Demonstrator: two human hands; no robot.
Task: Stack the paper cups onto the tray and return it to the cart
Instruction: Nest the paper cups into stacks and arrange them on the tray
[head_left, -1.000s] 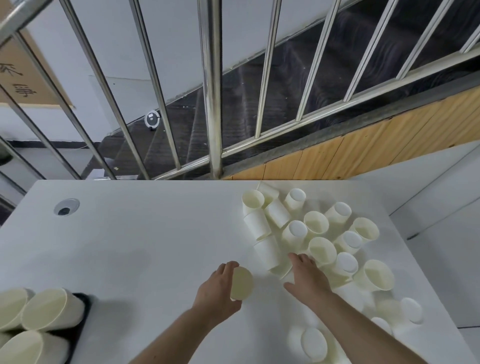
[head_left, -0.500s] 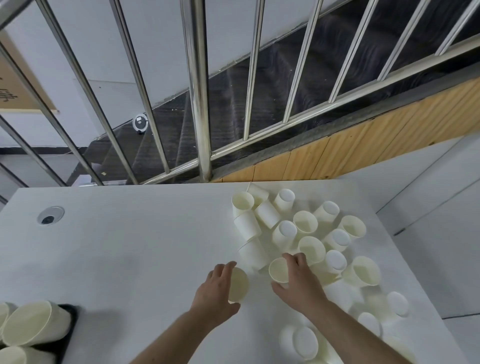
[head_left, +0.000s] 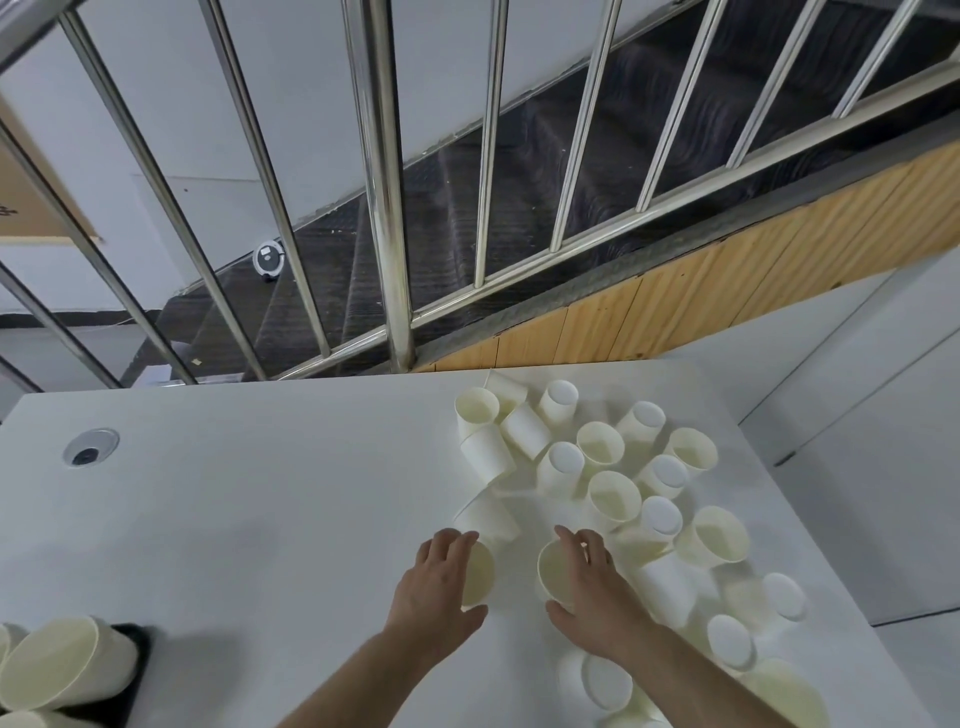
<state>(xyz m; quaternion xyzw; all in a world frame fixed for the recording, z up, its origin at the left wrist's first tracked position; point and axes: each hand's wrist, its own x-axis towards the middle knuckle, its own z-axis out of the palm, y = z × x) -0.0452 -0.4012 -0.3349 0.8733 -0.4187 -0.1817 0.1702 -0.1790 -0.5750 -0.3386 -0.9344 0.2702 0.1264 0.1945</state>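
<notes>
Several white paper cups (head_left: 605, 470) lie scattered on the right half of the white table (head_left: 260, 509), some upright, some upside down, some on their sides. My left hand (head_left: 434, 587) grips one paper cup (head_left: 478, 574) with its mouth facing right. My right hand (head_left: 589, 587) grips a second cup (head_left: 553, 574) with its mouth facing left, a short gap from the first. At the bottom left a black tray (head_left: 135, 660) carries stacked cups (head_left: 62, 662) lying on their sides.
A steel railing (head_left: 384, 208) rises just behind the table's far edge, with dark stairs beyond. A round cable grommet (head_left: 91, 447) sits in the table at the left. The table's right edge drops off to a white floor (head_left: 857, 467).
My right hand picked a cup out of the pile and brought it toward the cup in my left hand. The view shifted slightly, so the tray shows less.
</notes>
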